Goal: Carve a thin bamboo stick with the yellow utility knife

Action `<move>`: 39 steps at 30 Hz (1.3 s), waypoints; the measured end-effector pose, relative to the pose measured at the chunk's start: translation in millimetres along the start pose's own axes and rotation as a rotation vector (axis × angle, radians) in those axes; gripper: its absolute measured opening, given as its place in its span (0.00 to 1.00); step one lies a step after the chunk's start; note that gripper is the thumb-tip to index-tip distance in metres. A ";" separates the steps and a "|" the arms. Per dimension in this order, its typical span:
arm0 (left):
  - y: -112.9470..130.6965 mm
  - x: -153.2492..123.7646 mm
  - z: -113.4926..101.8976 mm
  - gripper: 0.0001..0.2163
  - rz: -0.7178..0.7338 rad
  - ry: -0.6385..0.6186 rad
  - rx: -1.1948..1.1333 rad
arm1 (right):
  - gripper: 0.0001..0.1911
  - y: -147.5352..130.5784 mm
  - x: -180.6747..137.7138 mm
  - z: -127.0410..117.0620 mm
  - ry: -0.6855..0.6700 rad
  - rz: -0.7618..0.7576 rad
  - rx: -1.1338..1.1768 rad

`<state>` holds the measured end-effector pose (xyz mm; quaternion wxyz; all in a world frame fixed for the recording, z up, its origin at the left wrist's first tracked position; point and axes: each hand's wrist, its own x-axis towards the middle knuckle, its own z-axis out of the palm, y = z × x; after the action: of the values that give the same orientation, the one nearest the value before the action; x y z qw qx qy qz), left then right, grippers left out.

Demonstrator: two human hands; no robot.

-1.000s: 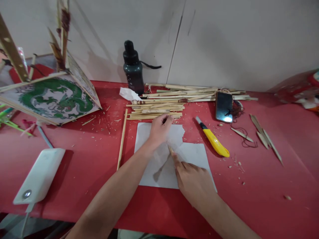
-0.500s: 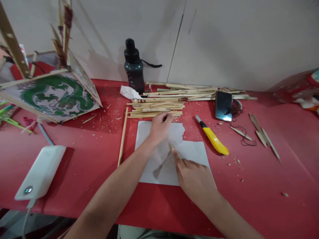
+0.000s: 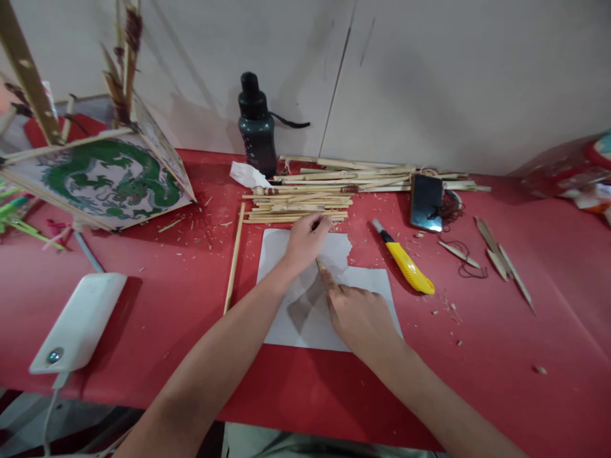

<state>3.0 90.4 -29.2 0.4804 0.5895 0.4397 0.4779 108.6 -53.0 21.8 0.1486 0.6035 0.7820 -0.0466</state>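
Observation:
A sheet of white paper [image 3: 372, 285] with a torn upper right corner lies flat on the red table. My left hand [image 3: 308, 240] rests on its upper part, fingers curled in; whether anything is inside them is hidden. Just below it, my right hand [image 3: 360, 316] grips a short pointed bamboo stick [image 3: 320, 263], index finger stretched along it. The stick's tip is over the paper near my left wrist, and I cannot tell if it touches. A grey smudge or shadow shows on the paper between my arms.
Bamboo sticks [image 3: 300, 207] lie behind the paper, near a dark bottle [image 3: 258, 130]. A yellow utility knife [image 3: 408, 266], a phone [image 3: 426, 202] and pointed bamboo pieces [image 3: 494, 245] are on the right. Leftward are a dragon-painted lantern [image 3: 109, 184], a single stick [image 3: 235, 261] and a white power bank [image 3: 79, 324].
My right hand has moved slightly left and up with the pointed bamboo stick, nearer my left wrist. My left hand stays on the paper. The view has shifted a little.

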 end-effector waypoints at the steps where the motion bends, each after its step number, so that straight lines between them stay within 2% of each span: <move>1: -0.4 0.1 0.1 0.17 0.005 -0.003 0.005 | 0.30 0.1 -0.3 -0.3 -0.012 0.005 -0.003; 17: 1.0 0.4 -0.6 0.18 0.016 -0.016 0.020 | 0.29 13.8 5.3 5.5 -0.045 -0.051 0.002; 22: 1.0 0.3 -0.6 0.17 0.014 -0.025 0.039 | 0.29 16.1 4.8 11.0 0.002 -0.075 0.019; 30: 1.8 -1.3 -0.6 0.18 0.005 -0.016 0.039 | 0.29 20.6 2.7 13.9 0.005 -0.065 0.115; 39: -0.5 -1.3 -0.2 0.19 0.024 -0.019 0.035 | 0.28 23.2 2.7 25.2 0.099 -0.080 0.213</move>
<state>2.6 89.3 -29.9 0.4683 0.6075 0.4362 0.4704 134.6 -50.7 -0.5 0.0427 0.5857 0.8025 -0.1053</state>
